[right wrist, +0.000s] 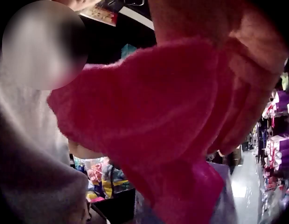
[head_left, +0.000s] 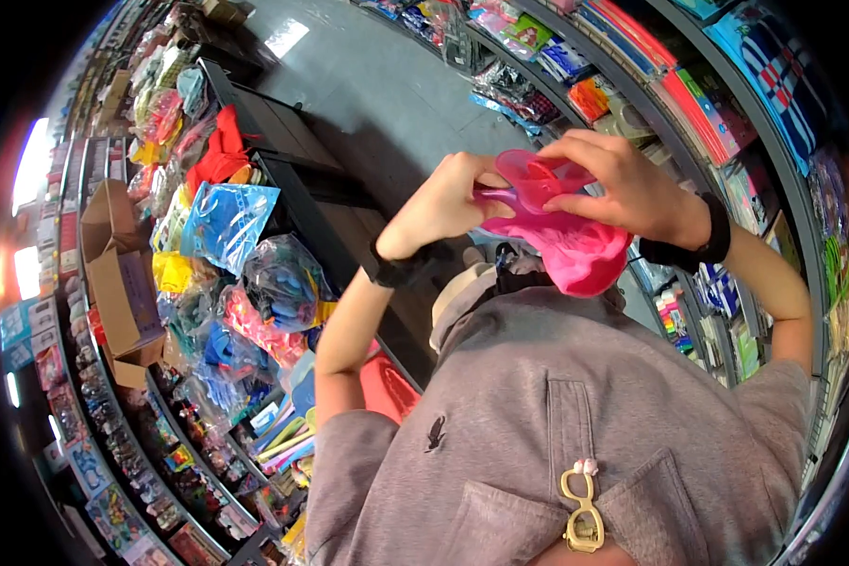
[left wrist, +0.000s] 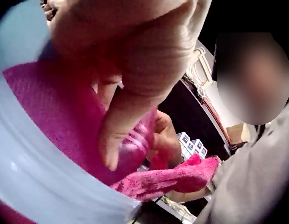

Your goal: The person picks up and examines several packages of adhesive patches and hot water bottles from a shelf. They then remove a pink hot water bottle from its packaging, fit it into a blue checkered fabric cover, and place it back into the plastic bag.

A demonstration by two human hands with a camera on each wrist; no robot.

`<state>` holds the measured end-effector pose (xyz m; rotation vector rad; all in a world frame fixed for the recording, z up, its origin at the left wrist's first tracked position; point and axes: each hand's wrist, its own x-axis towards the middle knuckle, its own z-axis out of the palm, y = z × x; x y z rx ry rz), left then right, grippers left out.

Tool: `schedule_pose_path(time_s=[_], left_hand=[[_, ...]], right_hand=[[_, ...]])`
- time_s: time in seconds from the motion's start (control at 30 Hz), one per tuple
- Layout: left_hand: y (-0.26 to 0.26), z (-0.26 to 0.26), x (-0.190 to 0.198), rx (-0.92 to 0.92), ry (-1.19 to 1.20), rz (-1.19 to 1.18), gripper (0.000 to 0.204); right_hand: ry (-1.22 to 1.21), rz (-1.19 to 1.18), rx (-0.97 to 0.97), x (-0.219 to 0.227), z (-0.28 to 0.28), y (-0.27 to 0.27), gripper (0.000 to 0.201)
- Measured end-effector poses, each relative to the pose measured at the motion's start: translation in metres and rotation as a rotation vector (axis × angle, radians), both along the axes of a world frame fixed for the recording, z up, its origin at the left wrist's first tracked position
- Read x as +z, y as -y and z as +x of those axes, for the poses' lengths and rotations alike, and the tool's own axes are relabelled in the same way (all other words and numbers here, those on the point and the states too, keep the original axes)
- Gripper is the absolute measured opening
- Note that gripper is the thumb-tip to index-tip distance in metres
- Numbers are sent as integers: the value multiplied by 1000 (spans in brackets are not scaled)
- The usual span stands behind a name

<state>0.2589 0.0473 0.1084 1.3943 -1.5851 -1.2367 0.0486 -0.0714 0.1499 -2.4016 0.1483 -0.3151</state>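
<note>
Head view. We see both hands raised in front of the chest, at about 12 o'clock from the grey shirt, working on one item. The left hand pinches the near end of a translucent pink plastic piece between curled fingers and thumb. The right hand closes over the far side of the same piece, its fingers curled round the rim. A pink fluffy cloth hangs directly under the plastic piece, at 6 o'clock from it, and touches both hands. Each wrist carries a black strap. A yellow spectacle-shaped clip sits on the shirt at 6 o'clock.

Left wrist view. The left hand's fingers lie curled against the pink fluffy cloth; a pale blue-white curved surface fills the lower left, and we cannot tell what it is.

Right wrist view. The pink fluffy cloth fills most of the frame; the right hand's grip on it is too blurred to judge here.

Surroundings. Shop shelves with packaged goods run from 12 to 3 o'clock; a cardboard box and bagged wares stand at 9 o'clock; a dark worktop lies at 11 o'clock.
</note>
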Motion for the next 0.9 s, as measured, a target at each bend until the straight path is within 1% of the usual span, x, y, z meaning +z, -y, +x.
schedule_pose_path(time_s=[0.03,0.07,0.1,0.13,0.17,0.2,0.23,0.27,0.33,0.37,0.4,0.43,0.47,0.5,0.53,0.6,0.7,0.8,0.83,0.9], left_hand=[[2,6,-12,-70,-68,38,31],[1,10,-18,-139,-134,76,31],[-1,12,-14,-261,-175,147,44],[-5,11,-9,-281,-231,201,46],[-11,9,-4,-301,-289,254,49],[-16,8,-1,-318,-349,308,52],[-17,12,0,-429,-363,353,57],[-21,11,-9,-431,-387,382,56],[-32,9,-32,-438,-431,448,54],[-30,6,-34,-531,-173,271,51],[-32,2,-47,-518,-118,269,48],[-34,-1,-60,-506,-63,269,47],[-36,-7,-52,-394,-149,534,45],[-34,-15,-57,-439,-77,188,46],[-41,-19,-57,-357,13,226,46],[-40,-41,-59,-207,137,208,62],[-35,-50,-58,-196,250,201,64],[-18,-41,-43,-515,239,261,65],[-21,-43,-38,-490,231,244,66],[-23,-43,-44,-501,189,216,61]], right_hand=[[94,18,-45,-5,-3,-8,39],[102,52,-81,-8,-7,-17,35],[112,84,-117,-9,-12,-27,31],[122,114,-152,-9,-18,-36,28],[173,45,-176,-11,-24,-46,27],[158,60,-197,-13,-32,-56,28],[159,67,-202,-16,-40,-63,29],[157,77,-205,-22,-46,-68,31],[143,123,-129,-34,-57,-72,35],[128,146,-99,-36,-60,-73,35],[121,157,-70,-38,-62,-72,35],[105,174,-100,-41,-65,-72,30],[116,177,-101,-41,-66,-72,30],[121,184,-103,-41,-69,-73,30],[118,198,-105,-41,-72,-74,31],[111,194,-104,-41,-77,-75,32],[109,164,-104,-42,-82,-74,30],[136,143,-114,-41,-85,-75,25],[140,136,-109,-40,-86,-75,25],[151,140,-105,-41,-87,-75,26]])
